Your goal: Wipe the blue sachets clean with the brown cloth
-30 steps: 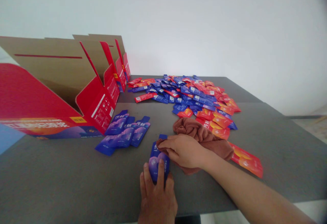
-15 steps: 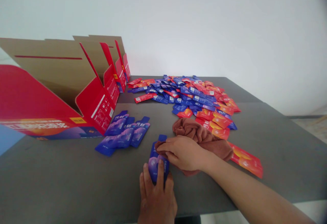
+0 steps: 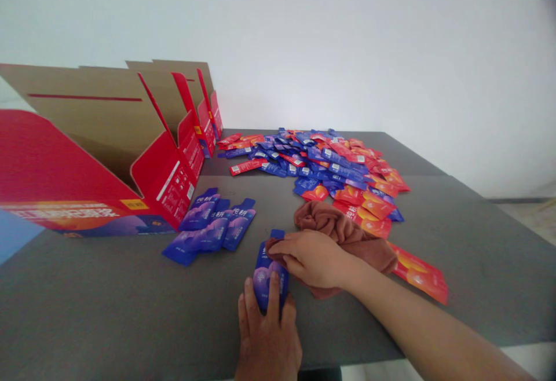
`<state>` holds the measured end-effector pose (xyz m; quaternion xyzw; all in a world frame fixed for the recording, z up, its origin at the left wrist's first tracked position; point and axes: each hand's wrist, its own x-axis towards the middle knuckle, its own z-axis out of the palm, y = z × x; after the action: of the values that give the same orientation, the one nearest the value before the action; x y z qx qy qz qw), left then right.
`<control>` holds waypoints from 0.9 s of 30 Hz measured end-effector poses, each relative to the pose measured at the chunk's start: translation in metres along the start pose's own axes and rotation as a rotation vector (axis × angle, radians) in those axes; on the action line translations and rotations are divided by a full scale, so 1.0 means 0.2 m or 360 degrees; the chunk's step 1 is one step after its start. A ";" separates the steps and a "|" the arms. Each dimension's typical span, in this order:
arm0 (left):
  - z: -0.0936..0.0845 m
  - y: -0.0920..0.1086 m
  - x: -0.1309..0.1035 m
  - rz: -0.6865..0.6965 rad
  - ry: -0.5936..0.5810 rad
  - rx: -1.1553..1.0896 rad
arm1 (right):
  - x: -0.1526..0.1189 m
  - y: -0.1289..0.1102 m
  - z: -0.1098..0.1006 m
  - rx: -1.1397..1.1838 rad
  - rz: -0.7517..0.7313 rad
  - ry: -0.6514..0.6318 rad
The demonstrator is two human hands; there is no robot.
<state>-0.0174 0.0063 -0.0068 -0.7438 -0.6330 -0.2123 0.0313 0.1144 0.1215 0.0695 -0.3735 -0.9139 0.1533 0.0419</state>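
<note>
A blue pouch with a purple print (image 3: 263,277) lies flat on the grey table near its front edge. My left hand (image 3: 268,334) rests over the pouch's lower end, fingers spread and pressing on it. My right hand (image 3: 315,258) is closed on a brown cloth (image 3: 334,224), and a bunched corner of the cloth touches the upper part of the pouch. The rest of the cloth lies crumpled behind and to the right of that hand. To the left, several blue pouches (image 3: 208,231) overlap in a small group.
Open red cardboard boxes (image 3: 163,181) stand in a row along the left side. A wide heap of blue and red pouches (image 3: 330,164) covers the back middle of the table (image 3: 108,311). One red pouch (image 3: 421,271) lies right of the cloth, partly under my right forearm.
</note>
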 end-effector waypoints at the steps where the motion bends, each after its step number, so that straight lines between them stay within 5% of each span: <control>1: 0.00 0.00 0.00 -0.0004 0.0005 0.0002 | 0.00 0.00 0.00 0.0000 0.0029 -0.0002; 27: 0.04 -0.02 -0.02 0.0062 0.0009 0.0075 | 0.00 0.00 -0.01 0.0022 0.0044 -0.0012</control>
<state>-0.0197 0.0056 -0.0167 -0.7544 -0.6232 -0.1987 0.0547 0.1155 0.1226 0.0713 -0.3851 -0.9078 0.1615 0.0389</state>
